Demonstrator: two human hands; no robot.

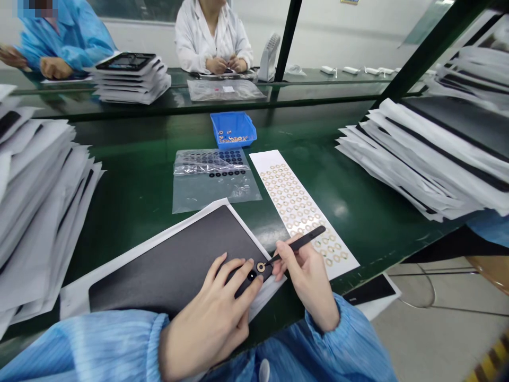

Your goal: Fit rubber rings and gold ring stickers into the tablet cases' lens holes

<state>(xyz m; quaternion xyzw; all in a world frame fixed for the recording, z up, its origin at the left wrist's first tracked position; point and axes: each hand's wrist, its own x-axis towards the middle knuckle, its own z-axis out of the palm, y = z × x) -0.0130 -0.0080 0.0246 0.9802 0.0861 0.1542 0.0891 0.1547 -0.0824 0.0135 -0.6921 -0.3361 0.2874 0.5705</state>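
Observation:
A dark grey flat panel (170,260), like a tablet's back cover, lies on a white wrapping sheet (75,297) in front of me. My left hand (217,313) rests on its right end, fingers spread around a black round part (252,275). Between the fingers of my right hand (306,270) is a pair of black tweezers (302,239), held slanting. The tweezers' tip meets or nearly meets a small gold ring (261,267) on the panel's corner. Right behind that hand lies a white strip sheet (266,159) bearing rows of similar gold rings (296,201).
A clear bag (214,191) of black rings lies beyond the panel, below a blue bin (234,124) with small gold pieces. Tall stacks of wrapped panels stand left (40,212) and right (421,159). Green posts rise behind; two people sit across the bench.

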